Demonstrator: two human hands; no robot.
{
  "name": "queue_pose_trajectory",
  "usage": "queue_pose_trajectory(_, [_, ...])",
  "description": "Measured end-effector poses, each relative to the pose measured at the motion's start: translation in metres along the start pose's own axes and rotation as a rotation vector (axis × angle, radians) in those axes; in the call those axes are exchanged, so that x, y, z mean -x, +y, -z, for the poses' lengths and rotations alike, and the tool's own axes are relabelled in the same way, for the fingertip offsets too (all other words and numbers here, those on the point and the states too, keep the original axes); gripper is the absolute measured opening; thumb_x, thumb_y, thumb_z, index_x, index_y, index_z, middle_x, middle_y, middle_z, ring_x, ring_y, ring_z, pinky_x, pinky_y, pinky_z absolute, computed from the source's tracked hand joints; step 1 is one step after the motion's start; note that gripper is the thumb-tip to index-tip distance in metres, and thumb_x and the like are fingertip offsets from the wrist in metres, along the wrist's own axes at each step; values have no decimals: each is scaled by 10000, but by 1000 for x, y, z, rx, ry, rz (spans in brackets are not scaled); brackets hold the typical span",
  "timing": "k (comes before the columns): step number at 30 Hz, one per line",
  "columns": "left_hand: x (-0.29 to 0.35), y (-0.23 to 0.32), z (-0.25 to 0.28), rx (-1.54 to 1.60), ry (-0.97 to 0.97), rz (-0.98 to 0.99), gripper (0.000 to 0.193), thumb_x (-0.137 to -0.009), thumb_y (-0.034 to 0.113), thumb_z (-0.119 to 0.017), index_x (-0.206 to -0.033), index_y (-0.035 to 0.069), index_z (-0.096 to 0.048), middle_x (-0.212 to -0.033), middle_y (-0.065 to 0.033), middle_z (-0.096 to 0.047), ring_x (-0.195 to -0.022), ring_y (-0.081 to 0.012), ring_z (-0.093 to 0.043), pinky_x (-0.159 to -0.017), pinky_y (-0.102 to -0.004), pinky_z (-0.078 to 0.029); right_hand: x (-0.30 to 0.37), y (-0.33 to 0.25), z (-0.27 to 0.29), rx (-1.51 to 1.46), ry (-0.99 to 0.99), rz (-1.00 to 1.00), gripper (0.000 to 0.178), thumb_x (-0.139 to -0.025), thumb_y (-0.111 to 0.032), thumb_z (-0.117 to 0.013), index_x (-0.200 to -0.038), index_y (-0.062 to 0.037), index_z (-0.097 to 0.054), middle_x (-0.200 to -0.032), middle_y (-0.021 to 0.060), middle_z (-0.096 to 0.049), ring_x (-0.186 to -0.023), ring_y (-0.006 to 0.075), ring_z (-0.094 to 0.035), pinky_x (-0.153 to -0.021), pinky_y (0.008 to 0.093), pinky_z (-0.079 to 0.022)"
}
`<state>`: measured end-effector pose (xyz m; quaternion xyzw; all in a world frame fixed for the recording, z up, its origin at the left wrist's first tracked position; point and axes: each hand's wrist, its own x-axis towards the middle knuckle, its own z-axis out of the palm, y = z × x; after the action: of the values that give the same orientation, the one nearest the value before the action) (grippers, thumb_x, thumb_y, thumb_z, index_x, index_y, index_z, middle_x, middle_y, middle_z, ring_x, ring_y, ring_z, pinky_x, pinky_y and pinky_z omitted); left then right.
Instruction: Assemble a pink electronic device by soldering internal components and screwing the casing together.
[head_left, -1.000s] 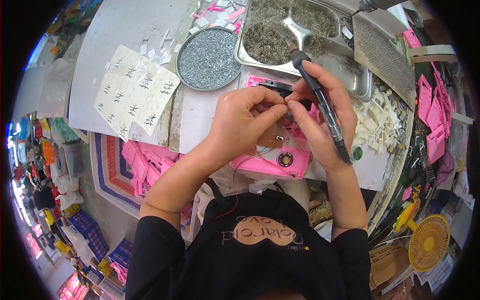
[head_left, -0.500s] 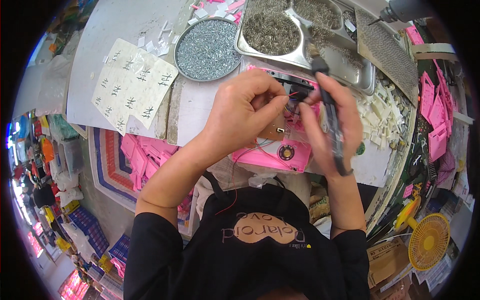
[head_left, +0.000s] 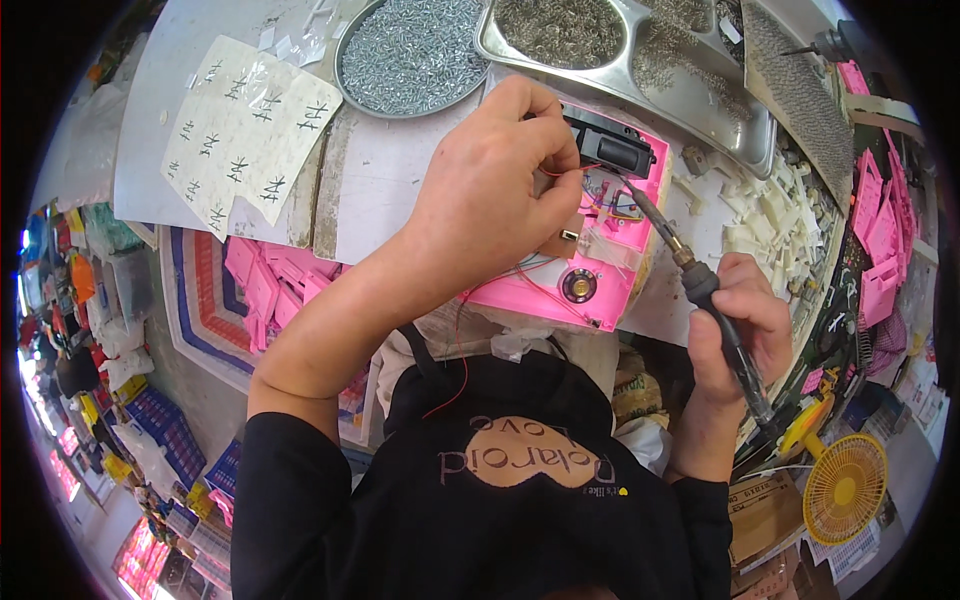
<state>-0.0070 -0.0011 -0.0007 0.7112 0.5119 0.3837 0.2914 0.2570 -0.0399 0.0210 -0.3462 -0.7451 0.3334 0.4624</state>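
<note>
My right hand [head_left: 742,325] grips a soldering iron [head_left: 703,284] by its black handle. The iron's tip reaches up and left to a black part [head_left: 614,150] in a pink plastic casing [head_left: 515,291]. A thin red wire [head_left: 590,167] is pinched between thumb and fingers of my left hand [head_left: 517,170], its end close to the iron's tip. Also in the casing sit a round speaker [head_left: 579,286], a brown circuit board [head_left: 558,243] partly under my left hand, and several loose wires. Another red wire [head_left: 462,370] hangs over the near table edge.
Behind the casing stand a round tray of small screws [head_left: 340,62] and a metal tray of springs [head_left: 757,160]. White plastic pieces [head_left: 770,230] are heaped at right. A marked paper sheet [head_left: 240,130] lies at left; a yellow fan [head_left: 845,490] stands lower right.
My right hand has swung down and right, bringing the iron's tip from over the springs to the black part. My left hand still pinches the red wire.
</note>
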Motion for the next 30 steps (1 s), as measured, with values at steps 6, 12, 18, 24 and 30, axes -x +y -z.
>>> queue_pose_trajectory(6, [1,-2,1,-3,30,-19,63,-771,12,-724,-805,3,-671,-941,-77,-581,-757,-177,-599,-638,-292,-482,-8,6,-12,132,-30,119,315,-777,-2,-811,-1039,-50,-641,-715,58,-575,-610,221,-501,-614,364,-415])
queue_pose_trajectory(12, [1,-3,-1,20,33,-4,66,-769,3,-722,-808,3,-669,-939,-68,-585,-734,-156,-590,-619,-278,-470,-9,8,-14,150,-34,134,308,-767,8,-813,-1025,-42,-653,-693,58,-569,-596,216,-503,-598,358,-412])
queue_pose_trajectory(18, [1,-2,0,19,40,-4,68,-770,4,-720,-815,1,-669,-943,-69,-587,-736,-163,-584,-623,-284,-467,-11,10,-17,145,-19,151,271,-762,8,-814,-987,-37,-671,-677,52,-546,-588,219,-501,-595,358,-412])
queue_pose_trajectory(24, [2,-2,1,6,42,3,66,-778,24,-719,-819,3,-671,-960,-74,-588,-751,-173,-588,-636,-291,-468,-13,10,-18,200,-31,179,293,-743,5,-823,-990,-47,-672,-662,49,-522,-582,223,-493,-587,369,-411])
queue_pose_trajectory(30, [2,-2,0,16,47,9,72,-778,25,-722,-820,-1,-670,-964,-78,-588,-760,-172,-593,-644,-289,-473,-14,7,-14,231,-68,205,316,-741,6,-816,-1010,-52,-661,-644,40,-513,-573,223,-485,-579,367,-401])
